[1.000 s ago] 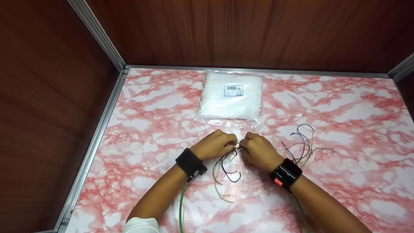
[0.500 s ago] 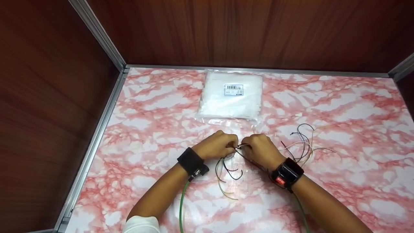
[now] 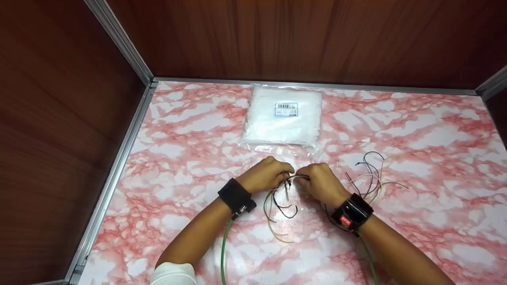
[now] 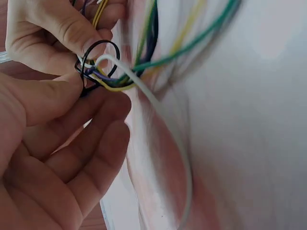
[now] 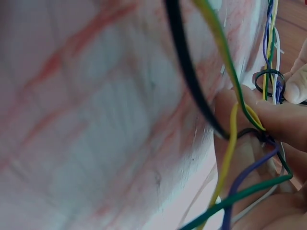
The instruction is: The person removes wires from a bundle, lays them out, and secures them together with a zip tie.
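A: On the pink marbled tabletop (image 3: 190,130), before a clear bag of white cable ties (image 3: 282,118), lies a bundle of thin coloured wires (image 3: 279,202).

B: Both hands pinch its looped top: left hand (image 3: 264,176), right hand (image 3: 323,182), fingertips curled.

A: The wires look light, limp and springy; best gripped at that loop (image 4: 98,62).

Black strap (image 3: 235,196) on left wrist, black red-marked band (image 3: 352,213) on right, green cables (image 3: 223,253), white sleeve (image 3: 173,276).

The table (image 3: 416,130) has a glossy pink marble-look finish. Walls (image 3: 297,39) are dark wood with metal trim (image 3: 119,158); the bag (image 3: 283,118) is clear shiny plastic.
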`<state>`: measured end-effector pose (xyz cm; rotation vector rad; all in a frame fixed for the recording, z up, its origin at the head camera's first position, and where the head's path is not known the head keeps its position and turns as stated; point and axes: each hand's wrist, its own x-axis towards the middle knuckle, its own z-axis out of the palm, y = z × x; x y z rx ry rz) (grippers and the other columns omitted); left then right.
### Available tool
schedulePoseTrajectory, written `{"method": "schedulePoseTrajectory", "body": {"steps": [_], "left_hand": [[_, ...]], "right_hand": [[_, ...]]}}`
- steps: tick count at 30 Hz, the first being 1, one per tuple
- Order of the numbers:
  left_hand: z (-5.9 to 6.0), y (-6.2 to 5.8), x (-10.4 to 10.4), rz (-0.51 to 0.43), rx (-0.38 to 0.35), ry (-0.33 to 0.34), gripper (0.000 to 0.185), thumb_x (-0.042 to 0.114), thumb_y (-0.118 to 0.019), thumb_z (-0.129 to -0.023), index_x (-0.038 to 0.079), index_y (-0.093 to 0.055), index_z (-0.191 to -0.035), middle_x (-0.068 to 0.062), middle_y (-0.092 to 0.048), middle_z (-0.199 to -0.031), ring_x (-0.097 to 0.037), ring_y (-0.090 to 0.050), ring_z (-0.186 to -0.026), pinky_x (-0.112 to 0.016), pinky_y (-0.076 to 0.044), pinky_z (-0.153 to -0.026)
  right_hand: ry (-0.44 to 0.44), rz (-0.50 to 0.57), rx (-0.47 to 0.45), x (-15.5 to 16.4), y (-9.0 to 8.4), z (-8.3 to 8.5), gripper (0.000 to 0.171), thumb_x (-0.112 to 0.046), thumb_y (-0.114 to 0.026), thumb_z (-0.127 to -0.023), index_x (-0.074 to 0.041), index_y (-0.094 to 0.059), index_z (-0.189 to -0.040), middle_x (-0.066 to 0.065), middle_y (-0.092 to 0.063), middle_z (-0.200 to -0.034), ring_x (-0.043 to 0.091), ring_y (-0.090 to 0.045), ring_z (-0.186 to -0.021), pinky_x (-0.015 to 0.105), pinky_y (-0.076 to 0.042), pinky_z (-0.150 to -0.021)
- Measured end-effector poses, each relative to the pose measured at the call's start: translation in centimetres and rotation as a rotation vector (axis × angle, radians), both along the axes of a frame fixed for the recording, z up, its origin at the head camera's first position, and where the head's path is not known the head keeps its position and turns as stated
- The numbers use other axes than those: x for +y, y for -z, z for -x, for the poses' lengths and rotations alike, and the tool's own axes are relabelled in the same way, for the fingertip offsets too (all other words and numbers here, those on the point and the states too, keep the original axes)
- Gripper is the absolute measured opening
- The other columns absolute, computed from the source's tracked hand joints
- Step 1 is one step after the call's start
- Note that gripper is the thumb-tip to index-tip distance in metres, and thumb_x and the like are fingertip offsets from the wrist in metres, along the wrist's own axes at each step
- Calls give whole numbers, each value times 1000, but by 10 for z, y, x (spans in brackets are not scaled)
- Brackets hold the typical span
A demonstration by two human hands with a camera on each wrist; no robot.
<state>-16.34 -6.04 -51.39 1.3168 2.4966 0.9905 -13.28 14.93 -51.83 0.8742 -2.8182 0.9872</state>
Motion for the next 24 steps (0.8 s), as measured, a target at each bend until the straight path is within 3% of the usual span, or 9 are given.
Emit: {"method": "schedulePoseTrajectory", "body": {"steps": [4, 8, 16, 20, 24], "left_hand": [[1, 2, 2, -6, 16, 33, 14, 2, -60, -92, 9, -72, -93, 2, -66, -80, -3, -51, -67, -19, -42, -63], [0, 1, 3, -31, -24, 51, 14, 0, -60, -92, 6, -72, -90, -1, -66, -78, -5, -51, -67, -20, -41, -63], [-2, 2, 0, -70, -14, 93, 15, 3, -65, -88, 7, -66, -74, 7, -52, -61, -2, -42, -53, -19, -34, -52], [-2, 1, 3, 4, -25, 40, 18, 3, -68, -85, 9, -65, -68, 7, -53, -60, -4, -42, -54, -20, -35, -55], [-2, -4, 1, 129, -66, -17, 11, 6, -70, -85, 12, -75, -76, 9, -62, -66, -8, -50, -66, -25, -39, -74]], "right_hand": [[9, -7, -2, 0, 0, -1, 10, -2, -75, -81, -12, -77, -83, 1, -71, -77, 14, -66, -68, 30, -51, -62], [16, 1, -3, 2, 2, -1, 9, -2, -75, -81, -11, -76, -82, 1, -71, -76, 13, -64, -65, 29, -50, -60], [27, 19, -25, 5, 4, -2, 10, -2, -75, -82, -12, -77, -84, 0, -70, -76, 13, -63, -65, 29, -49, -59], [25, 12, -23, 4, 3, -3, 10, -2, -75, -82, -12, -77, -83, 1, -71, -77, 12, -63, -67, 29, -50, -61], [20, -13, -37, 3, 3, -4, 10, -2, -75, -81, -11, -76, -83, 1, -70, -78, 12, -63, -70, 29, -50, -63]]}}
